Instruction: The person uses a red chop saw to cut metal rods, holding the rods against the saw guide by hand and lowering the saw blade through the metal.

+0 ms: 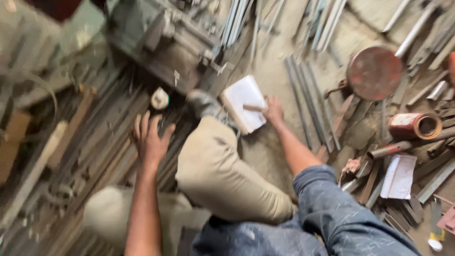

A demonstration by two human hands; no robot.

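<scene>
Right hand point(273, 111) on notebook point(244, 103), gripping pen point(252, 108).
Left hand point(150, 137), fingers spread wide, over metal bars point(109, 142); judged: brace there, steady the page.

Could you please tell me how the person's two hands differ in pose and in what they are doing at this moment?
The left hand is empty, fingers spread open above the dark metal bars; the right hand is closed around a pen-like stick. The left hand touches nothing clearly; the right hand rests at the white open notebook. Both are bare and reach forward.
</scene>
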